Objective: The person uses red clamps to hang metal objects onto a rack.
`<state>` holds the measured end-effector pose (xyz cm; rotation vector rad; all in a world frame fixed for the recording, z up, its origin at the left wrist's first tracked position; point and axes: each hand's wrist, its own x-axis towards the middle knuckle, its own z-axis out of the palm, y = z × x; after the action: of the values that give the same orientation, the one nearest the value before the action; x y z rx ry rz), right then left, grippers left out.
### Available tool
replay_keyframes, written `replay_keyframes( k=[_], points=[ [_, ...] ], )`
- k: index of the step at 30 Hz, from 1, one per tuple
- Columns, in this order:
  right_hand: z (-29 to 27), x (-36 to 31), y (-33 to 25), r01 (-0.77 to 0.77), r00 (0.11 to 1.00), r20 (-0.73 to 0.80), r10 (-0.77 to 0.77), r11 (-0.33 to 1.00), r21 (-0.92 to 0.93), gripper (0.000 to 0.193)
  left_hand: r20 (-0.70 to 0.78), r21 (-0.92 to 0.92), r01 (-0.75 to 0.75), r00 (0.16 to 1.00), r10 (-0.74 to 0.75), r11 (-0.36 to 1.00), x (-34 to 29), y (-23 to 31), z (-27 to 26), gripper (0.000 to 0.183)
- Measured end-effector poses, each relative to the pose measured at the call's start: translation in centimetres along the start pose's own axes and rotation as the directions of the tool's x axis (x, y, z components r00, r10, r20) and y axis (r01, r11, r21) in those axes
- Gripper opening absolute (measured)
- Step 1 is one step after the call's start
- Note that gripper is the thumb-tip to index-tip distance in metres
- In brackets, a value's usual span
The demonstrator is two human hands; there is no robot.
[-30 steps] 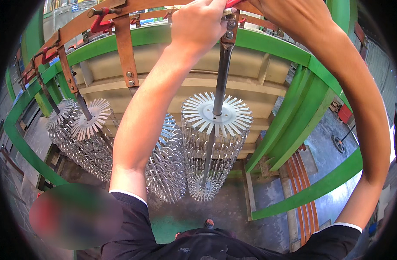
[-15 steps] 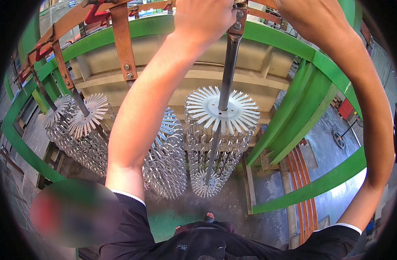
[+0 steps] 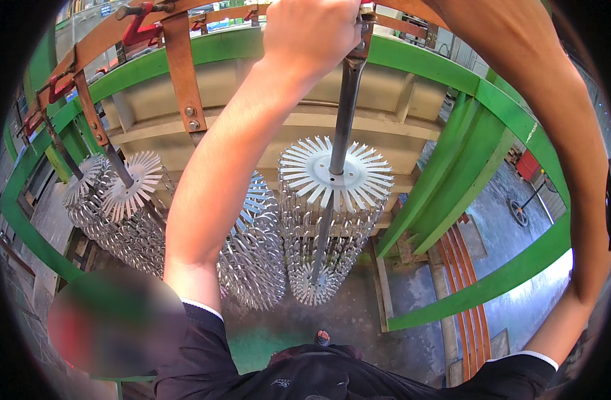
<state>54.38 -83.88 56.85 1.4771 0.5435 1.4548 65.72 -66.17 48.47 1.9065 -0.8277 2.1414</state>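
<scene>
My left hand (image 3: 311,32) is raised at the top edge, its fingers curled closed beside the upper end of a dark metal rod (image 3: 346,100). What the fingers close on is hidden behind them; a bit of red shows right beside them. From that rod hangs a rack with a slotted silver disc (image 3: 317,167) and many shiny metal pieces (image 3: 299,230) in columns below it. My right forearm (image 3: 552,87) arches up along the right side, and its hand lies beyond the top edge.
More loaded racks (image 3: 135,183) hang at the left from copper-coloured bars (image 3: 183,80) with red clamps (image 3: 140,27). A green frame (image 3: 445,67) curves around a beige tank wall (image 3: 252,90). Long copper strips (image 3: 467,300) lie at the lower right, and a wheeled cart (image 3: 519,212) stands beyond.
The rack on the rod has shifted slightly left. My right arm has moved up and outward, taking its hand out of the picture. My left hand stays closed near the rod's top.
</scene>
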Motion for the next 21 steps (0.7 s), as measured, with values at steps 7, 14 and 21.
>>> replay_keyframes(
  k=[7, 14, 21],
  points=[
    [1.3, -0.6, 0.6, 0.046, 0.999, 0.013, -0.044, 0.992, -0.118, 0.039, -0.047, -0.041, 0.0, 0.999, -0.002, 0.999, 0.2, 0.4, -0.2, 0.013],
    [1.7, -0.2, -1.4, -0.173, 0.985, 0.036, 0.169, 0.969, 0.178, 0.047, -0.073, -0.006, -0.03, 0.997, 0.03, 1.0, 0.2, -0.3, -0.1, 0.011],
    [1.8, -0.9, -1.0, -0.118, 0.986, -0.109, 0.126, 0.99, 0.079, 0.031, -0.018, -0.028, -0.064, 0.998, 0.064, 0.998, -0.1, -0.3, -0.2, 0.01]
  ],
)
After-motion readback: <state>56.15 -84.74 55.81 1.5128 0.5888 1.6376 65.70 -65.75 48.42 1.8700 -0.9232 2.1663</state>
